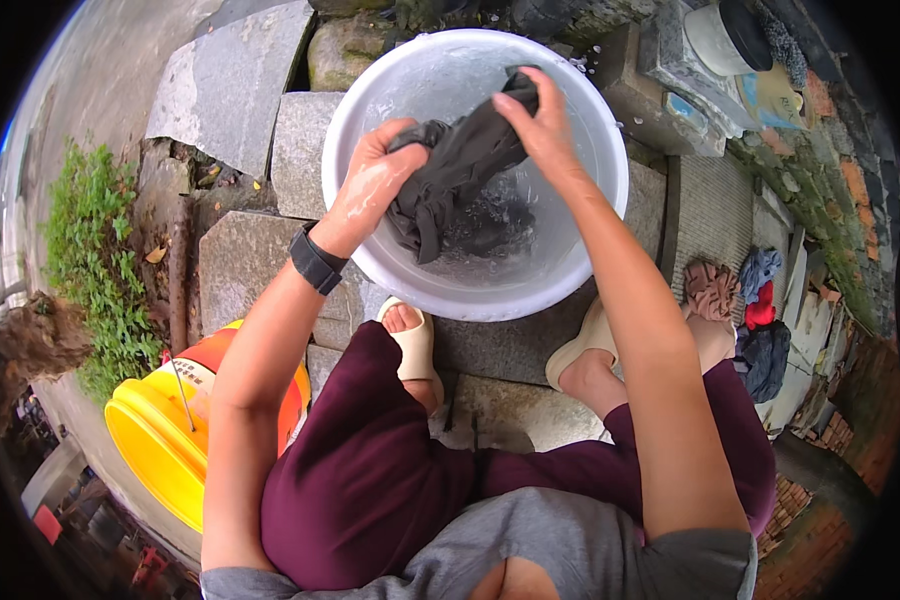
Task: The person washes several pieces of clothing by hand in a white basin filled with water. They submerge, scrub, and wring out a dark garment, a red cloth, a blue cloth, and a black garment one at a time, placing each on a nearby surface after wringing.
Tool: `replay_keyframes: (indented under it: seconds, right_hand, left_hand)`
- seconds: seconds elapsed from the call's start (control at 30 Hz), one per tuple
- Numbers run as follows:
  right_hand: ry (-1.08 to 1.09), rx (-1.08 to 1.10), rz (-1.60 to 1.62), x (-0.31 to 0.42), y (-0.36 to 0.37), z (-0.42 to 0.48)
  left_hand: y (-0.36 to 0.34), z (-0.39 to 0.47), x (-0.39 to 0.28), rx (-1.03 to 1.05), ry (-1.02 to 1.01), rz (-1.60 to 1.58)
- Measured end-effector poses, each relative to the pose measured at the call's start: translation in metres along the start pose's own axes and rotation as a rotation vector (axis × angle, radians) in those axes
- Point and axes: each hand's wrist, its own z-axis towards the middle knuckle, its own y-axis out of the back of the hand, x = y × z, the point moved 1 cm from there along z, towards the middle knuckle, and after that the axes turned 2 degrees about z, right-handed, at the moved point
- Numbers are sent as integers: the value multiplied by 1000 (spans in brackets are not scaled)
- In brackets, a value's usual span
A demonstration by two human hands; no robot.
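Observation:
A wet dark grey cloth garment (472, 154) is stretched between my two hands over a white plastic basin (487, 304) of water. My left hand (382, 169) grips its bunched left end near the basin's left side, with wet skin and a black band on the wrist. My right hand (544, 127) pinches the upper right end between thumb and fingers. The garment's lower folds hang down to the water (559, 225), where a dark part lies in it. The basin stands on stone paving in front of my feet.
A yellow and orange bucket (157, 420) stands left of my legs. Several crumpled garments (765, 360) lie at the right by a ribbed stone slab (709, 217). A white tub (720, 37) sits on a stone block at the upper right. Green plants (97, 262) grow at the left.

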Motion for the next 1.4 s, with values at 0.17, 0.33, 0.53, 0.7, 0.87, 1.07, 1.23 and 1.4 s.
replay_keyframes:
  seconds: [0.17,0.33,0.53,0.7,0.87,1.07,1.23,1.4]
  right_hand:
    - [-278,-72,-256,-34,-4,-25]
    - [-55,217,57,51,-58,-40]
    - [225,204,-137,113,-48,-47]
    - [288,99,-277,40,20,-14]
    - [-7,290,-132,13,106,0]
    - [-374,334,16,27,121,-8]
    - [-259,386,101,23,109,-15]
    - [-224,762,-282,51,118,-14]
  left_hand:
    - [1,1,9,-86,402,-356]
    - [-14,23,11,-117,546,-770]
    - [-16,14,10,13,315,-1007]
    - [3,-16,-32,-216,88,-594]
    - [46,-22,-27,-300,-58,-505]
    - [72,-33,1,-213,-23,5]
    - [38,-38,-17,-210,-116,368]
    - [22,-43,-16,-96,-293,1038]
